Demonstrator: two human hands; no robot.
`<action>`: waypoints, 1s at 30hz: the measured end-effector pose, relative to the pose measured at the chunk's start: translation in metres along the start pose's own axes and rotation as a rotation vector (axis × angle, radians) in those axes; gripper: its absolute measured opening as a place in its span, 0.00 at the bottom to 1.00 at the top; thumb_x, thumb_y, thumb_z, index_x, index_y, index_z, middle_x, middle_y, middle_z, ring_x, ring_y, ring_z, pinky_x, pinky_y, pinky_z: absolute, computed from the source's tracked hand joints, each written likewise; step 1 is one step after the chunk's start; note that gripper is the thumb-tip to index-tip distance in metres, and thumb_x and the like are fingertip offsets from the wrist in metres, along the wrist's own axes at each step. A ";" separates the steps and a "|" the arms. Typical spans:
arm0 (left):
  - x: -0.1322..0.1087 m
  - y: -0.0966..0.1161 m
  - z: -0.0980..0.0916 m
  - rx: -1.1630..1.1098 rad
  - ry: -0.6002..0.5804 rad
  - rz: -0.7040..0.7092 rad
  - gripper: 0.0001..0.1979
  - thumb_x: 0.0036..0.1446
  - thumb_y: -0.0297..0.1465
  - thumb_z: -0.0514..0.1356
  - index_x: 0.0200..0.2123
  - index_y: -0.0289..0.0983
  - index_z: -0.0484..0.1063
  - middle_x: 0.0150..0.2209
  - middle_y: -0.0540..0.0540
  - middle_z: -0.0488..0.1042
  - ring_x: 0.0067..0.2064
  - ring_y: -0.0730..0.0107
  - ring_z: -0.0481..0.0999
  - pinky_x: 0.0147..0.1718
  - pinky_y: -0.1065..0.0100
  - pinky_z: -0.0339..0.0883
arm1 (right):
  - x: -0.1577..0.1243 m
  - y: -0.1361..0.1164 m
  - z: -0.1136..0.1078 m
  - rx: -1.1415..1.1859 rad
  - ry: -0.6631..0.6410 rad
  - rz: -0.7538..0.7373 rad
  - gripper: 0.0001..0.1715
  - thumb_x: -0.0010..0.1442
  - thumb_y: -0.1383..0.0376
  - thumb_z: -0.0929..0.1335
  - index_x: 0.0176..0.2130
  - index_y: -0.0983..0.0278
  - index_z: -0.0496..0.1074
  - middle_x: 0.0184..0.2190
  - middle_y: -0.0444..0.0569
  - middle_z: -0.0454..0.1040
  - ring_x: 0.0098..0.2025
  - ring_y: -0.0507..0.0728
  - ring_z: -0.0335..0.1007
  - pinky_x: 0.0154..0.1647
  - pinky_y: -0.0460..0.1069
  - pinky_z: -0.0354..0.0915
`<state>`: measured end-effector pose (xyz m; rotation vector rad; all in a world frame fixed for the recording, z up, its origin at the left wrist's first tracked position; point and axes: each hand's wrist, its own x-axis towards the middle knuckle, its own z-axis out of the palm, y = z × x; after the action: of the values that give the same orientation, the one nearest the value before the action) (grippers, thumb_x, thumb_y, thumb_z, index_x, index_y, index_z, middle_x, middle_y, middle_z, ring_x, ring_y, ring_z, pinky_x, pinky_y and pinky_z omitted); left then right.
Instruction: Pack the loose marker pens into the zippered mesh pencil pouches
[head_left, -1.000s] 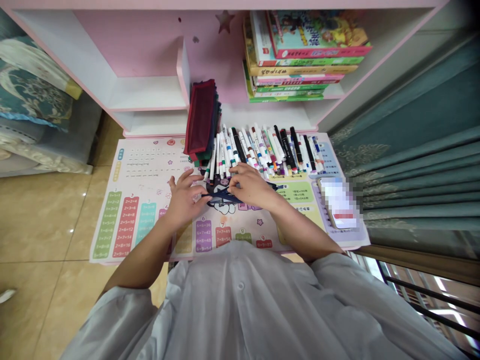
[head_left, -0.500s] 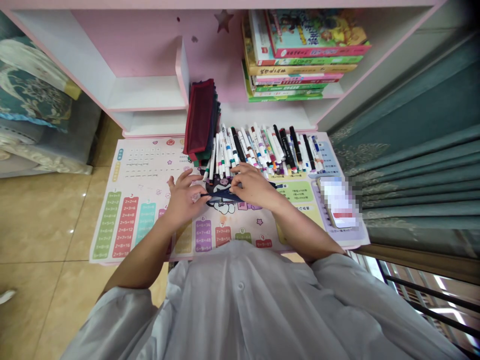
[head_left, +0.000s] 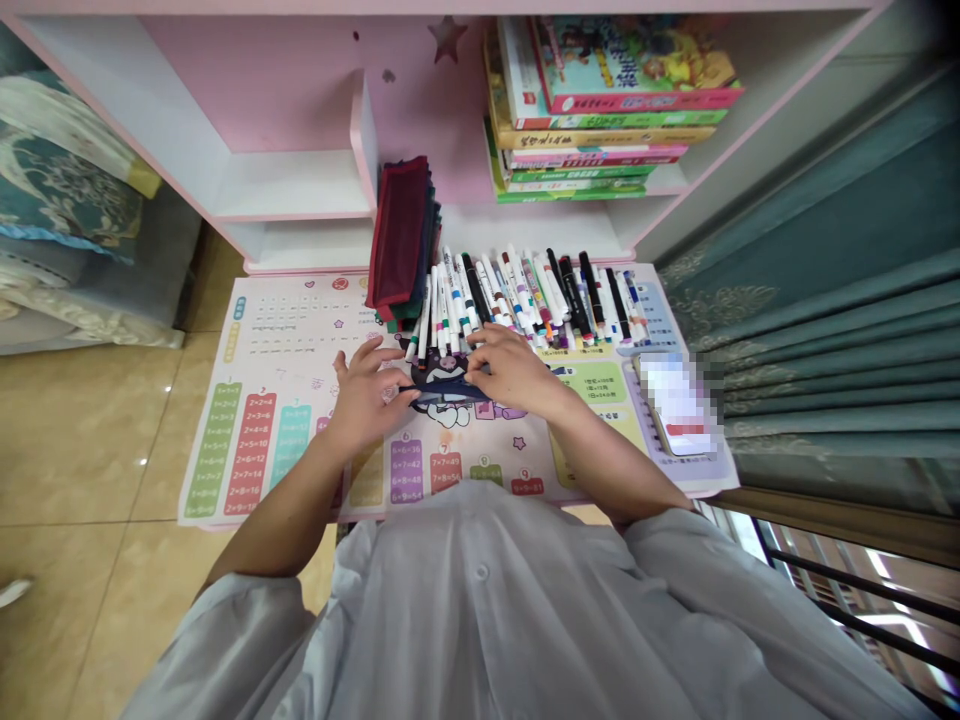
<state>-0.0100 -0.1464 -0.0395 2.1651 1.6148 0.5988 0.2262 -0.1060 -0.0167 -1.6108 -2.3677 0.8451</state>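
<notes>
A dark blue zip pouch (head_left: 448,390) is stretched between my hands, low over the printed desk mat. My left hand (head_left: 369,395) pinches its left end between thumb and forefinger, the other fingers spread. At the other side, my right hand (head_left: 506,368) has thumb and fingertips closed on the pouch's upper edge and hides its right end. Just beyond my hands lies a row of marker pens (head_left: 517,300), mostly white with some black. Left of the pens rests a stack of mesh pouches (head_left: 401,235), dark red on top.
The desk mat (head_left: 289,345) carries printed multiplication tables. A phone (head_left: 675,405) lies on the right side. Stacked books (head_left: 600,140) stand on the pink and white shelf (head_left: 300,185) behind. A teal curtain (head_left: 840,300) hangs at the right.
My right hand has slid slightly right along the pouch's edge. The dark tip that stuck out past it is now out of sight. My left hand stays nearly in place.
</notes>
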 end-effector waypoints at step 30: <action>0.000 -0.003 -0.001 0.005 0.009 -0.015 0.09 0.54 0.38 0.64 0.25 0.42 0.74 0.52 0.47 0.75 0.66 0.49 0.59 0.62 0.39 0.39 | -0.006 0.011 -0.010 -0.014 0.014 0.043 0.11 0.58 0.68 0.67 0.27 0.61 0.78 0.60 0.50 0.69 0.69 0.68 0.52 0.68 0.69 0.50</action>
<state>-0.0132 -0.1450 -0.0402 2.1553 1.6368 0.6013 0.2418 -0.1047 -0.0132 -1.6738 -2.3424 0.8237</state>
